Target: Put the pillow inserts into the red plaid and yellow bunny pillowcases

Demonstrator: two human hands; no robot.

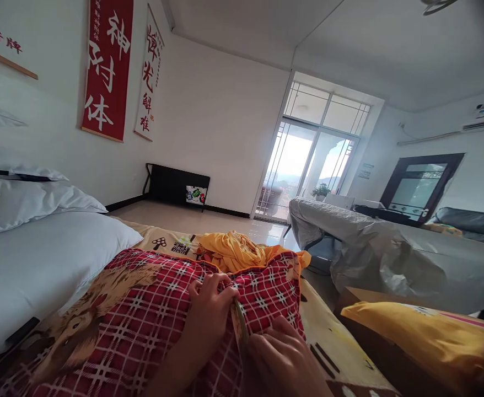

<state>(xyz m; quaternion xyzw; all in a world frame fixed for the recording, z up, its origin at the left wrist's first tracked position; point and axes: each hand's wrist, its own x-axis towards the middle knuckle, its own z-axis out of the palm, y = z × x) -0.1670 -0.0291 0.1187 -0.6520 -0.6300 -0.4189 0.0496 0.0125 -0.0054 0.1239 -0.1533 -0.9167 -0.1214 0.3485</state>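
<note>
A red plaid cloth (pixel 155 309) with white lines, a brown animal print and orange edging is spread out in front of me. My left hand (pixel 211 303) pinches the cloth near its middle, fingers curled at the upper end of a narrow tan-and-green edge strip (pixel 238 322). Lower and to the right, my right hand (pixel 281 353) is closed around the strip's lower end. The strip runs slightly slanted between both hands. What lies under my fingers is hidden. A bunched orange-yellow cloth (pixel 234 251) touches the plaid cloth's far edge.
Stacked white pillows or bags (pixel 68 259) stand at the left. Beneath the plaid lies a cream patterned cloth (pixel 328 325). At right are a cardboard box (pixel 374 339), a yellow bundle (pixel 424 336) and a plastic-covered table (pixel 374 248). A black folded panel (pixel 167 184) leans against the wall.
</note>
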